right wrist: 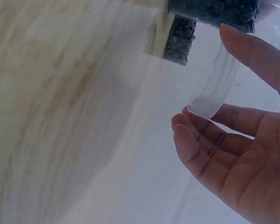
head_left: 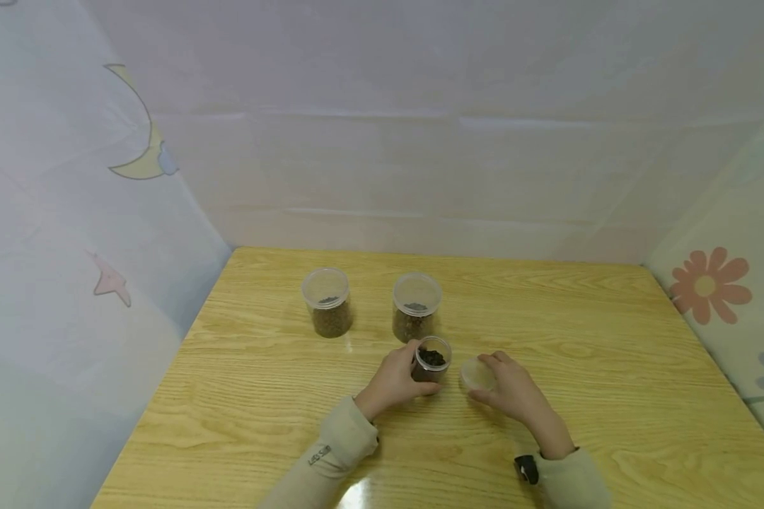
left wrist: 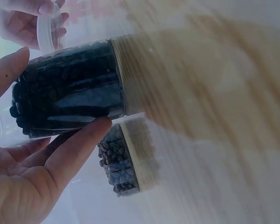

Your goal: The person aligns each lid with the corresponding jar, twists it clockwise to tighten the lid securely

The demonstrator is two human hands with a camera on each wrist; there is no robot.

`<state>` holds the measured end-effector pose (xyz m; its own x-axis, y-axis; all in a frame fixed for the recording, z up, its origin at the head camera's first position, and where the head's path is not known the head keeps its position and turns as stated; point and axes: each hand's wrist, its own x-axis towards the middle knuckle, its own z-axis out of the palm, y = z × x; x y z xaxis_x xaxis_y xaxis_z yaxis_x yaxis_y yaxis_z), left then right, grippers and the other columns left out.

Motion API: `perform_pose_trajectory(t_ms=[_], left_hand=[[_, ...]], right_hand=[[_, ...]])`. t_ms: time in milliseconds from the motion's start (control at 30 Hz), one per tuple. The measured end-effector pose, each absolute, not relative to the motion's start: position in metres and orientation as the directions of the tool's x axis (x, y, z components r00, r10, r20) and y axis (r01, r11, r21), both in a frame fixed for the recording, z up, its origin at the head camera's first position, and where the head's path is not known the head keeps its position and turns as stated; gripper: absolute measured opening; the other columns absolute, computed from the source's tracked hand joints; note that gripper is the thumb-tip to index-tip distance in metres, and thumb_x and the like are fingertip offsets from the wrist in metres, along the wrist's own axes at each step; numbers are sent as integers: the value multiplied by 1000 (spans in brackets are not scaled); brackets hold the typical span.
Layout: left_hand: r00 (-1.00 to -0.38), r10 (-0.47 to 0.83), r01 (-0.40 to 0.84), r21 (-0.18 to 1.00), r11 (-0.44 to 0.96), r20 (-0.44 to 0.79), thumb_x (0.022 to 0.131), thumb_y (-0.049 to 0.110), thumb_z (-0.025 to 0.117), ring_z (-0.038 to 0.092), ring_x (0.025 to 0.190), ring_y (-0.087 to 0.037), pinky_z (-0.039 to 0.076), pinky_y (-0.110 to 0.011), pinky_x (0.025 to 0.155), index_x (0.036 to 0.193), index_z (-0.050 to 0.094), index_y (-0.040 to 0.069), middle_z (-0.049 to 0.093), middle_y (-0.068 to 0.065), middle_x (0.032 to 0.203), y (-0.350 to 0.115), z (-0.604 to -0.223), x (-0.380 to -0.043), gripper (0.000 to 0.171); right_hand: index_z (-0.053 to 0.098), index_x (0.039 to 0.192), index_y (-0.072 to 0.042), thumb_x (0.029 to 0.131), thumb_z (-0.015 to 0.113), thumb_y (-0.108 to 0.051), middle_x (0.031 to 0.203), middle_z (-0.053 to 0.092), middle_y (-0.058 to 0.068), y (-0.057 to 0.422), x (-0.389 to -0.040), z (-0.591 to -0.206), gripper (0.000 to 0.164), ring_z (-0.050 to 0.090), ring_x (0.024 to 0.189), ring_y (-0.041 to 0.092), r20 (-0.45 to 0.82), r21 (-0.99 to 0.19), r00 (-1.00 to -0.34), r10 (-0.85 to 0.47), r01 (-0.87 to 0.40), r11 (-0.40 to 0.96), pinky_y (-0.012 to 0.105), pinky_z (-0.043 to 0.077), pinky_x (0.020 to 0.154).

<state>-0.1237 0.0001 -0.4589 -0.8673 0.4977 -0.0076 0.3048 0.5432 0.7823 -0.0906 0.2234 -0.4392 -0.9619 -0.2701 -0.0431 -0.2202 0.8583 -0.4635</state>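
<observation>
My left hand (head_left: 391, 382) grips a small clear jar (head_left: 430, 362) round its side, thumb on the near side and fingers on the far side. The jar stands upright without a lid, filled with dark bean-like pieces. In the left wrist view its dark contents (left wrist: 70, 88) show through the wall. Just to the right, my right hand (head_left: 514, 387) holds a round translucent lid (head_left: 477, 375) by its rim between thumb and fingers. The right wrist view shows the lid (right wrist: 214, 86) edge-on, apart from the jar.
Behind the small jar stands a larger clear jar (head_left: 416, 311), partly filled with brown bean-like pieces. A similar jar (head_left: 328, 304) stands to its left, part-filled with brownish grains. All are on a wood-grain table (head_left: 579, 325), with a pale printed curtain (head_left: 382, 155) behind.
</observation>
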Motion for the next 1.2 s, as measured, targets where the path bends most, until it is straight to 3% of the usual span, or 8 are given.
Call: perform_pose_trajectory(t_ms=[533,867,1200], left_hand=[[-868,497,307,795,523,8,73,24,79,57,102,-19,47,-29,84,123,47,1,60,-8,111,-10,-461,-124,63],[-880,474,289,791,539,-1,74,28,78,57,101,-20,48,-32,83,118,49,7,60,-8,110,-17,-458,-122,57],[-883,469,270,807,526,-10,74,24,78,56,106,-24,47,-36,86,123,48,3,59,-10,114,-22,-459,-122,61]], right_hand=[[55,114,11,70,80,-21,100,57,20,216,-92,-443,60,59,86,35,-17,-460,-951,-310,-267,847,46,50,73],[56,114,11,69,80,-20,103,57,21,206,-92,-441,60,59,88,35,-28,-464,-945,-325,-275,842,46,50,73],[56,115,9,70,80,-23,104,57,19,201,-91,-443,60,59,89,33,-58,-459,-945,-321,-260,849,45,50,73]])
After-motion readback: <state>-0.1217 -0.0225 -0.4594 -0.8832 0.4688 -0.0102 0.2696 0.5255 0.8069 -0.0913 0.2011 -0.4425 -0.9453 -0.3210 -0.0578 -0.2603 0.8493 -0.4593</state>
